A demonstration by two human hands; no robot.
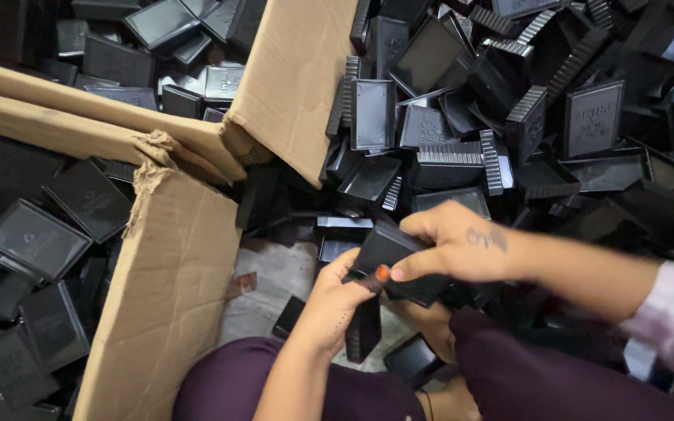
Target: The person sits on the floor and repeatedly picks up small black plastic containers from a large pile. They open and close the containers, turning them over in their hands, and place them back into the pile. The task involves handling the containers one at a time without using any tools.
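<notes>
Both hands meet low in the middle of the head view over one black plastic box part [388, 248]. My right hand [454, 245] comes in from the right and grips its upper side, thumb pressed on the front. My left hand [337, 300] rises from below and holds the lower left edge of the same piece. A narrow black piece [363, 331] hangs down below the hands; whether it is joined to the held part is unclear. My knees in dark maroon cloth [509, 366] sit just under the hands.
A heap of black plastic trays and ribbed lids [509, 101] fills the right and top. A torn brown cardboard box [165, 273] on the left holds several flat black lids [37, 238]. Another cardboard flap [294, 78] leans at top centre. Bare grey floor [274, 281] shows by my knees.
</notes>
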